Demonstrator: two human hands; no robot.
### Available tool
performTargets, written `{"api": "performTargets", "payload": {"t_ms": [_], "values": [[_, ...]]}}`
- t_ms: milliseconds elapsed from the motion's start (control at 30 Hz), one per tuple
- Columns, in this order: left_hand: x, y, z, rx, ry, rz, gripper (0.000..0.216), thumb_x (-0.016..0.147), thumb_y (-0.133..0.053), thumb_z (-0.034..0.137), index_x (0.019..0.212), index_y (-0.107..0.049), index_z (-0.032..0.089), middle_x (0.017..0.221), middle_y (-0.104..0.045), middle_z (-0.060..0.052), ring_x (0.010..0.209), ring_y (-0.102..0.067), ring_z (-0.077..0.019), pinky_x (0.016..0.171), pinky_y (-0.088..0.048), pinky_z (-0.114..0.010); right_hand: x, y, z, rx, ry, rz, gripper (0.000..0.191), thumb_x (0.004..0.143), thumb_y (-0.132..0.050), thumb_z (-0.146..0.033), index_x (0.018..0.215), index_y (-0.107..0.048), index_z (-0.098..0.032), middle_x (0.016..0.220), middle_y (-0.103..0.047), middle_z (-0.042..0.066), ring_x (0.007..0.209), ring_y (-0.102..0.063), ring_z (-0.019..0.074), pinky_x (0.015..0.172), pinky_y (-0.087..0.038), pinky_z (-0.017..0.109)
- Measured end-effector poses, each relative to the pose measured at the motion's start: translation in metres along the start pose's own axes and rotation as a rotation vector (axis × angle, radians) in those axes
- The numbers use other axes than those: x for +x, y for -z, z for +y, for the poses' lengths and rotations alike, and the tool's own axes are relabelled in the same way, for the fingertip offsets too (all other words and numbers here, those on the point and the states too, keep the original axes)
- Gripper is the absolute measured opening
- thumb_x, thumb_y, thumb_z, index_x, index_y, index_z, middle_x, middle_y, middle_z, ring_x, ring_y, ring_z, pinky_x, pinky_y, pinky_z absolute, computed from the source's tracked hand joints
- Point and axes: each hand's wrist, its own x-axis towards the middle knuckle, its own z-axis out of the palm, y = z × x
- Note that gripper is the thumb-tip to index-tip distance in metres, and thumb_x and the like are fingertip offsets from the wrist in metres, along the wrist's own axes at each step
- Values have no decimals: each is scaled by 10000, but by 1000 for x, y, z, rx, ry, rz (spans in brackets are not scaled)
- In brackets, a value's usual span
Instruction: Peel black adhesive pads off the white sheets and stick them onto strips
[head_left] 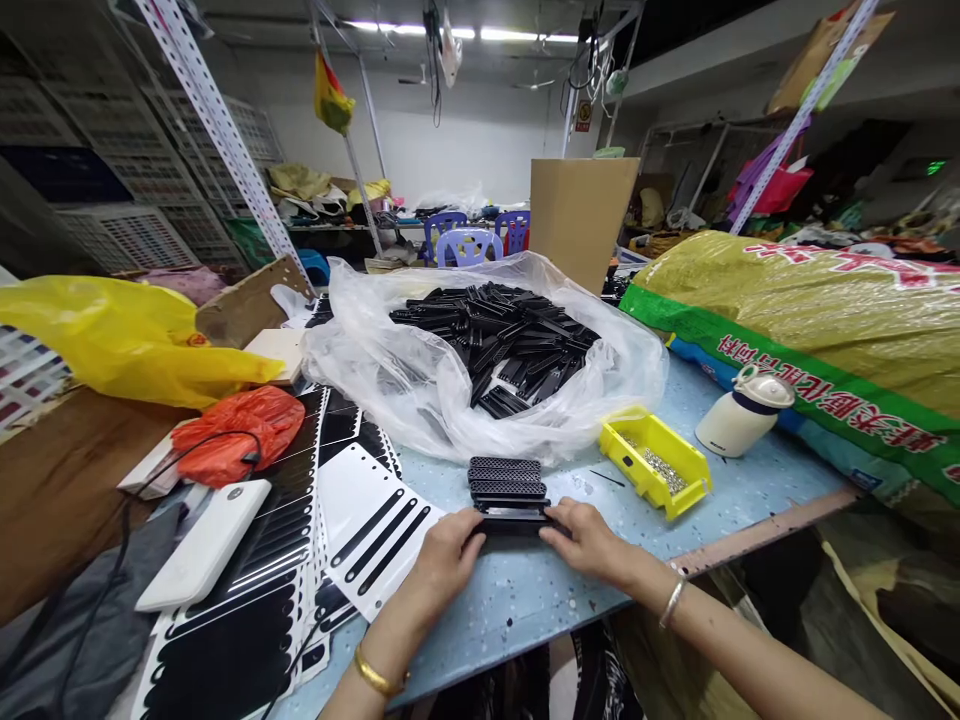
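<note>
My left hand (447, 552) and my right hand (586, 540) pinch the two ends of a long black plastic piece (513, 524) low over the near part of the table. A lighter strip shows along the piece; what it is I cannot make out. Just behind it lies a group of black pieces with a honeycomb-like pattern (505, 478). By my left hand is a white sheet (379, 530) bearing black rounded strips. To the right, a yellow bin (697, 478) holds many small shiny metal parts (664, 468). A heap of black plastic pieces (502, 330) fills the clear plastic bag (420, 410) beyond.
A white lidded jug (742, 412) stands at the right beside a large yellow-green sack (825, 340). At the left are black-and-white sheets (247, 600), a white oblong device (206, 545), a red bag (240, 435) and a yellow bag (135, 340). A cardboard box (581, 220) rises behind.
</note>
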Motion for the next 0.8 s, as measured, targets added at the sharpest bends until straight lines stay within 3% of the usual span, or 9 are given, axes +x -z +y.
{"api": "performTargets", "payload": {"t_ms": [100, 167, 267, 367, 467, 600, 800], "values": [[11, 5, 4, -66, 148, 2, 266, 833, -525, 231, 1029, -699, 187, 839, -761, -50, 750, -702, -203, 755, -563, -346, 14, 2, 2, 139, -90, -29, 268, 878, -503, -221, 684, -677, -157, 626, -636, 27, 601, -546, 149, 585, -404, 251], [12, 5, 4, -80, 183, -3, 282, 790, -582, 232, 1040, -696, 169, 814, -757, -47, 713, -694, -199, 724, -563, -336, 18, 1, 4, 189, -123, -34, 225, 849, -542, -214, 683, -680, -152, 591, -628, 13, 567, -520, 139, 543, -367, 240], [8, 2, -1, -42, 106, -15, 382, 685, -642, 138, 1062, -687, 181, 1010, -751, -68, 902, -701, -230, 846, -552, -369, 16, -3, 7, 229, -127, -10, 188, 835, -573, -248, 749, -712, -156, 581, -631, 7, 538, -510, 134, 524, -356, 237], [0, -4, -6, 105, 19, 14, 389, 684, -616, 100, 1053, -693, 197, 1119, -718, -103, 1040, -669, -273, 932, -520, -431, 9, -5, 14, 257, -131, 84, 214, 848, -555, -266, 915, -735, -171, 619, -657, 14, 548, -544, 147, 560, -416, 253], [-9, -8, -7, 231, -44, 33, 315, 728, -578, 107, 997, -706, 210, 1132, -704, -122, 1015, -673, -283, 903, -534, -438, 0, -5, 24, 197, -90, 144, 251, 816, -551, -191, 975, -745, -200, 712, -684, 38, 625, -597, 169, 638, -468, 283], [-21, -2, -5, 250, -104, 19, 269, 756, -523, 96, 933, -695, 202, 1027, -722, -114, 922, -685, -261, 820, -560, -397, -4, -2, 27, 87, -27, 38, 301, 775, -591, -140, 1007, -755, -237, 779, -669, 39, 693, -620, 166, 662, -474, 265], [-27, 13, -10, 242, -52, -40, 244, 745, -518, 79, 883, -676, 203, 875, -722, -80, 819, -680, -232, 729, -557, -348, 11, -1, 18, -62, 62, -27, 320, 771, -663, -132, 1060, -747, -240, 783, -654, 38, 711, -616, 161, 666, -453, 244]]}}
